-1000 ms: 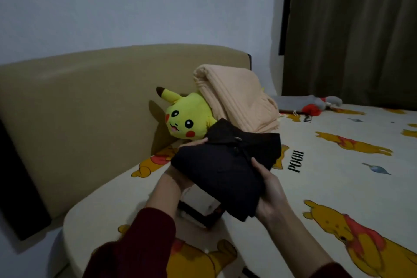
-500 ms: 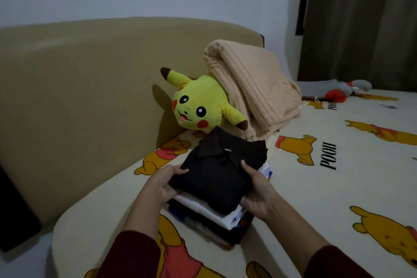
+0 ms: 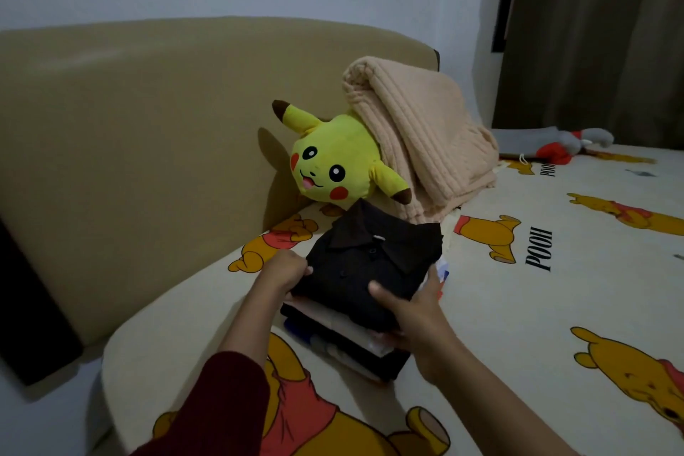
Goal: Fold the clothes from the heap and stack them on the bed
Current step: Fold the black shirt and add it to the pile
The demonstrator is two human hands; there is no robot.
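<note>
Okay, your folded black collared shirt sits atop the stack of folded clothes, frame centre. Left hand pinches its left edge, right hand clamps the near right corner. Soft, light, floppy: keep hold at opposite edges so folds stay. Pikachu plush and beige blanket sit just behind.

Yellow plush toy far-center vs tan headboard; peach blanket touching its right; grey-red plush far right.

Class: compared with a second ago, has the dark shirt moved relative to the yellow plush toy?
Yes. The dark shirt has come down onto the clothes stack, now sitting just below the plush toy.
</note>
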